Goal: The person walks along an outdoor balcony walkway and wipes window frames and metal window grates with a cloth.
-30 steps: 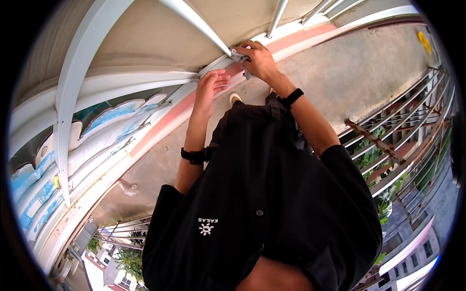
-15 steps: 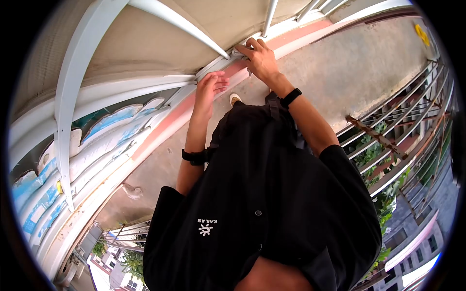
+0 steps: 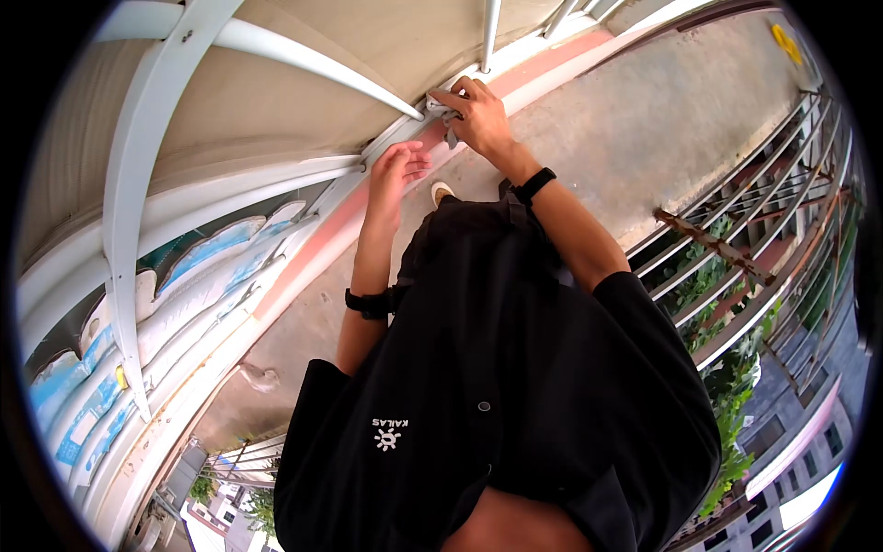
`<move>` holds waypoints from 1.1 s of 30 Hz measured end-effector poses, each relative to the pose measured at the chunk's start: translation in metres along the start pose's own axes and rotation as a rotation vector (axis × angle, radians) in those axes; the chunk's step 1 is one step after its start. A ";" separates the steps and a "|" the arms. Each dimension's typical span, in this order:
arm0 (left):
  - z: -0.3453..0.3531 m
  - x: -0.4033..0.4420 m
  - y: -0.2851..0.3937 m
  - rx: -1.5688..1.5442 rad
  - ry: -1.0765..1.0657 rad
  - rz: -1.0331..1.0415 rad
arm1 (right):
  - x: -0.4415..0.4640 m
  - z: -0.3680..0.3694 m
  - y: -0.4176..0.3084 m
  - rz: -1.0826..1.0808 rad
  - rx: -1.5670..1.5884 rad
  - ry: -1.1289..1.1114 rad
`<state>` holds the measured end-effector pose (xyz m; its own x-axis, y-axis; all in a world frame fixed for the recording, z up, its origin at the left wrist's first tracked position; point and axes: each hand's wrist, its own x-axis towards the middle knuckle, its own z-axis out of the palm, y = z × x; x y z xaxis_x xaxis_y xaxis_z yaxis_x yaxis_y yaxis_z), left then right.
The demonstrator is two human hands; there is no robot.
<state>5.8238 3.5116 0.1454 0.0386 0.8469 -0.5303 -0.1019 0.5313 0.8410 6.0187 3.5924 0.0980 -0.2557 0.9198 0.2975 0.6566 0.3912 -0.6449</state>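
My right hand (image 3: 480, 118) is closed around a crumpled greyish-white cloth (image 3: 451, 138), on the white sill (image 3: 402, 126) near the foot of a white bar (image 3: 322, 66). A loose end of the cloth hangs below my fingers. To its left, my left hand (image 3: 391, 179) is open and holds nothing, its fingers stretched towards the pink ledge (image 3: 342, 216). Whether those fingertips touch the ledge I cannot tell. Both wrists carry black bands.
Behind the white bars, blue-and-white sacks (image 3: 184, 304) lie stacked at the left. A tan sheet (image 3: 303, 110) covers the upper part. Concrete floor (image 3: 625, 129) runs along the ledge. A metal railing (image 3: 736, 248) with green leaves (image 3: 727, 419) stands at the right. A yellow object (image 3: 785, 43) is at the far end.
My right hand has shifted slightly left along the sill with the cloth, and more of the cloth now shows. The left hand stays nearly where it was. The view has shifted slightly.
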 end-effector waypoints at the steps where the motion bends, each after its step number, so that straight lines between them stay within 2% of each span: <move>1: 0.001 0.001 0.000 0.005 -0.006 -0.004 | 0.001 -0.001 0.003 0.002 -0.002 0.004; 4: 0.001 0.002 -0.001 0.000 -0.021 -0.007 | 0.002 -0.007 0.012 0.014 -0.081 0.113; 6: 0.000 0.002 -0.001 0.002 -0.025 0.007 | 0.005 -0.015 0.020 0.163 -0.137 0.226; 13: -0.003 -0.003 -0.007 -0.013 -0.003 -0.008 | 0.007 -0.008 0.016 0.315 -0.084 0.322; 17: -0.002 -0.004 -0.008 -0.022 -0.010 -0.009 | -0.001 0.006 0.004 0.353 -0.002 0.322; 20: -0.001 -0.004 -0.008 -0.021 -0.014 -0.012 | -0.010 0.016 -0.011 0.222 0.107 0.137; 27: 0.000 -0.005 -0.005 -0.008 -0.018 -0.011 | -0.013 0.022 -0.015 0.173 0.099 0.121; 31: -0.004 -0.009 -0.009 -0.002 0.001 -0.001 | -0.004 0.011 0.008 0.270 0.075 0.290; 33: -0.006 -0.012 -0.011 0.005 0.020 -0.011 | -0.001 0.005 0.013 0.395 0.075 0.389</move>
<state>5.8185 3.4949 0.1418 0.0195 0.8404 -0.5416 -0.0970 0.5408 0.8356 6.0238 3.5965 0.0860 0.2895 0.9234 0.2521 0.5934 0.0335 -0.8042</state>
